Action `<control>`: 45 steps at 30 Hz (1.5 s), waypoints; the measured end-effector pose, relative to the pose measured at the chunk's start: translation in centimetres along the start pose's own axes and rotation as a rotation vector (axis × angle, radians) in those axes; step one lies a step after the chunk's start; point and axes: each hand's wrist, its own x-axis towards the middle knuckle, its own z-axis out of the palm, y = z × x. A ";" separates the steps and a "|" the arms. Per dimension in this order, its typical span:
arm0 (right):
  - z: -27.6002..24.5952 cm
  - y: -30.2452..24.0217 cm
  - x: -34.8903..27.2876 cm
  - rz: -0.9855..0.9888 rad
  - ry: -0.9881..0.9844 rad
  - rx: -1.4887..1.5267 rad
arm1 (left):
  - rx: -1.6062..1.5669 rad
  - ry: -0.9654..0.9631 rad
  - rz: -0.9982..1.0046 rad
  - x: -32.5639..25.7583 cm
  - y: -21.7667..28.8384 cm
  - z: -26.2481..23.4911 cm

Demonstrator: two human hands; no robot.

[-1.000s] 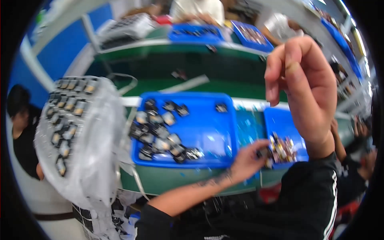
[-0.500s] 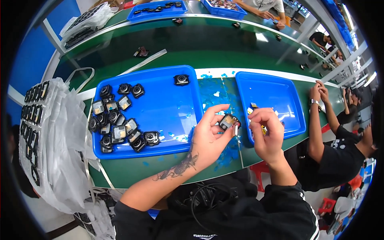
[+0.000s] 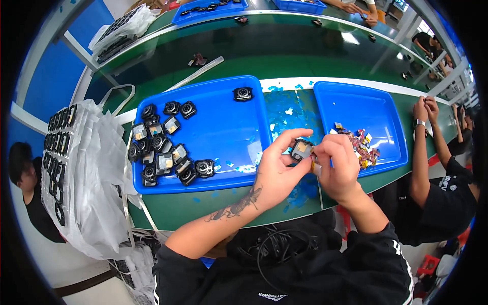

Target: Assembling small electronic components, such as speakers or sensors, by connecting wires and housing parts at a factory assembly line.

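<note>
My left hand is closed around a small black watch case, its opened side facing up and showing a tan-coloured part inside. It holds the case above the gap between two blue trays. My right hand comes from the other side, thumb and fingertips pinched at the case's right edge. A small pale bit shows under those fingers; what exactly they grip is mostly hidden. Several similar black watch cases lie in the left blue tray, mostly at its left side, with a lone watch case in its far right corner.
The right blue tray holds a heap of small reddish and yellow parts. Blue film scraps litter the green bench. Plastic-wrapped racks of cases stand at left. A co-worker's arm is at right; another person is at far left.
My right hand has moved left, from just apart to touching the watch case's edge. The case has turned slightly in my left hand. The whole view has shifted, uncovering the parts heap.
</note>
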 end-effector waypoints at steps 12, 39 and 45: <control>0.0 -0.4 -0.5 0.930 -0.025 1.186 | 0.114 -0.016 -0.050 -0.2 1.0 -0.3; -0.2 0.6 -1.0 0.639 -0.058 0.896 | 0.149 0.036 -0.036 -0.4 0.4 -0.4; 0.1 0.5 -1.1 0.554 -0.078 0.757 | 0.216 0.069 -0.016 -0.4 0.1 -0.4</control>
